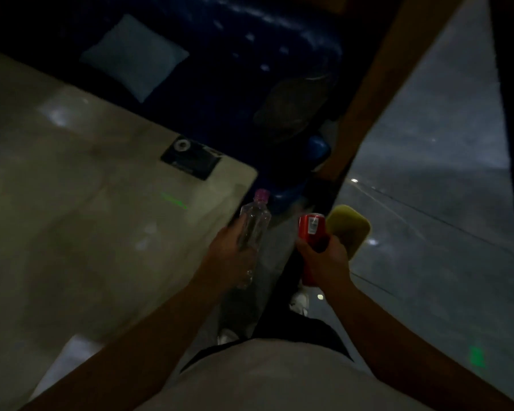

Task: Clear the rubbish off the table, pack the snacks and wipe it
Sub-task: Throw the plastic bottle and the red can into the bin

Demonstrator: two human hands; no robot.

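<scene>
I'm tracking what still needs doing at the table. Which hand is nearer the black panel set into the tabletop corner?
Left. The left hand, holding the clear bottle, is just below the black panel at the table's edge. The right hand, gripping the red can, is farther right, off the table.

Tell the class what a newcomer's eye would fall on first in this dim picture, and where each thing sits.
First the red can, the brightest colour, gripped in the right hand low in the middle, with a yellow sponge held against it. Just left, the left hand holds a clear plastic bottle with a pink cap beyond the corner of the pale table.
</scene>
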